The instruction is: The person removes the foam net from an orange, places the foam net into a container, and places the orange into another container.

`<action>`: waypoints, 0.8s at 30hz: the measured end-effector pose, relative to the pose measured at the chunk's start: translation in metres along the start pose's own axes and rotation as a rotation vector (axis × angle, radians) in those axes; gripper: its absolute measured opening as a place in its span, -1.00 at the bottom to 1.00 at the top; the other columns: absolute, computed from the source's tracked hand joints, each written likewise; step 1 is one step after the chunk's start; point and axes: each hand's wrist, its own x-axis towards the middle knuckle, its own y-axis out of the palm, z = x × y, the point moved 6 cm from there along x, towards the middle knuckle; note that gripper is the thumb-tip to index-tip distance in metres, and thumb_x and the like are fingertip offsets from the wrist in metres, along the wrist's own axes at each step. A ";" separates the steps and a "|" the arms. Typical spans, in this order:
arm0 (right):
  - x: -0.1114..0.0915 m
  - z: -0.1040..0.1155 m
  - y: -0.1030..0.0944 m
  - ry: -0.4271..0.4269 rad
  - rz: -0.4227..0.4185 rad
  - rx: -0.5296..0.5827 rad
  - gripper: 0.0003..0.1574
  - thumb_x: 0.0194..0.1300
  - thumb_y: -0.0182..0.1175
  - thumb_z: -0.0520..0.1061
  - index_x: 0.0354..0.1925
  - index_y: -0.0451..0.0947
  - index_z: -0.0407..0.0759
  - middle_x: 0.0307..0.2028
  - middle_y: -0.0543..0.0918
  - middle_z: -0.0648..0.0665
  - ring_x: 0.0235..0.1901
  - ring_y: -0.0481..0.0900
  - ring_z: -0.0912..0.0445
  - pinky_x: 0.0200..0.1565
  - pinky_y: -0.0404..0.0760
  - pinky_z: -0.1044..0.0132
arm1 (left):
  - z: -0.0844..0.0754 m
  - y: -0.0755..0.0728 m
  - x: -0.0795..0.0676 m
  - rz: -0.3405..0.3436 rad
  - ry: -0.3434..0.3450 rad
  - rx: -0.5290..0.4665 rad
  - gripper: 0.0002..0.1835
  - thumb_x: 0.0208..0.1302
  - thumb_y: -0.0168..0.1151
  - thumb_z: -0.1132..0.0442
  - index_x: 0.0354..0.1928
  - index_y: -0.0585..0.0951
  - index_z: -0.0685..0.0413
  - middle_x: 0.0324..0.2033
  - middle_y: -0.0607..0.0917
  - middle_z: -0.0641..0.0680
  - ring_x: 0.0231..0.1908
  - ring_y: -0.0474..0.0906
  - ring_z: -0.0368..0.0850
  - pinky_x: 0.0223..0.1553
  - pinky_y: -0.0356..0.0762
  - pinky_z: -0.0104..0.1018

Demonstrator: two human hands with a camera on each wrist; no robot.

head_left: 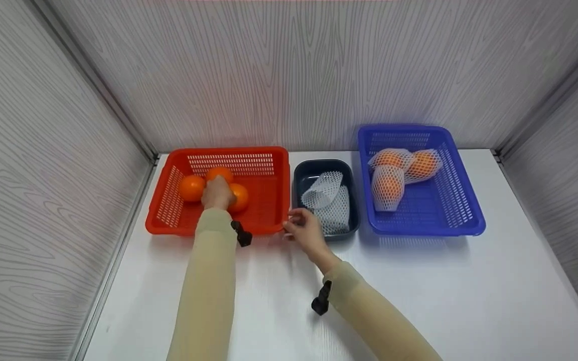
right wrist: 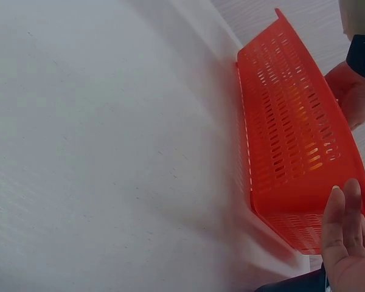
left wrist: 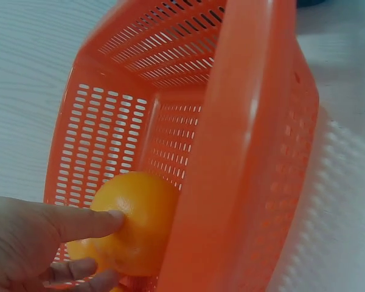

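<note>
My left hand [head_left: 217, 193] reaches down into the red basket [head_left: 264, 220] among three oranges. Its thumb touches an orange [left wrist: 147, 210] near the front wall, the other fingers loosely bent beside it. Another orange [head_left: 191, 188] lies left of this hand, and a third orange [head_left: 220, 173] sits just behind it, partly covered. My right hand [head_left: 307, 231] is at the basket's front right corner. Its fingers [right wrist: 335, 222] appear fairly straight and overlap the corner; whether they touch the rim is unclear. Nothing shows in that hand.
Right of the red basket, a dark tray [head_left: 301, 173] contains white foam net sleeves [head_left: 323, 190]. Farther right, a blue basket [head_left: 427, 228] holds three oranges in nets, one netted orange [head_left: 388, 186] nearest the front. Wood-grain panels [head_left: 299, 75] enclose the white table [head_left: 279, 301].
</note>
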 end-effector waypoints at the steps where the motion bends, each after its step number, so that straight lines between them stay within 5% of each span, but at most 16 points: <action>1: 0.000 0.000 0.000 0.002 0.000 0.001 -0.57 0.10 0.17 -0.46 -0.04 0.33 -0.54 -0.38 0.47 -0.28 -0.52 0.58 0.01 -0.33 0.56 -0.07 | 0.000 0.001 0.000 0.008 0.013 -0.009 -0.63 0.10 0.21 0.30 0.00 0.48 0.18 -0.10 0.49 0.26 -0.17 0.44 0.18 -0.15 0.43 0.07; 8: -0.005 0.009 0.002 -0.010 -0.002 -0.009 -0.58 0.12 0.15 -0.46 -0.03 0.33 -0.54 -0.37 0.50 -0.31 -0.55 0.58 0.10 -0.31 0.55 -0.10 | -0.009 0.004 0.005 0.066 0.144 -0.052 -0.57 0.13 0.16 0.36 0.09 0.48 0.18 0.01 0.49 0.24 0.01 0.38 0.15 0.03 0.33 0.01; 15: -0.001 0.000 0.001 -0.002 -0.001 0.016 -0.55 0.12 0.17 -0.43 0.00 0.32 -0.51 -0.35 0.49 -0.31 -0.50 0.60 -0.01 -0.30 0.53 -0.12 | -0.012 0.011 0.005 0.160 0.189 -0.129 -0.40 0.17 0.17 0.25 0.26 0.30 0.22 0.14 0.33 0.29 0.10 0.25 0.15 0.11 0.22 0.02; 24: -0.002 0.002 0.000 -0.024 -0.019 -0.025 -0.60 0.11 0.18 -0.42 -0.06 0.36 -0.46 -0.42 0.50 -0.20 -0.44 0.60 -0.13 -0.41 0.60 0.08 | -0.010 0.007 0.003 0.060 0.159 -0.137 -0.43 0.17 0.17 0.21 0.22 0.32 0.20 0.13 0.29 0.30 0.05 0.27 0.16 0.07 0.26 0.04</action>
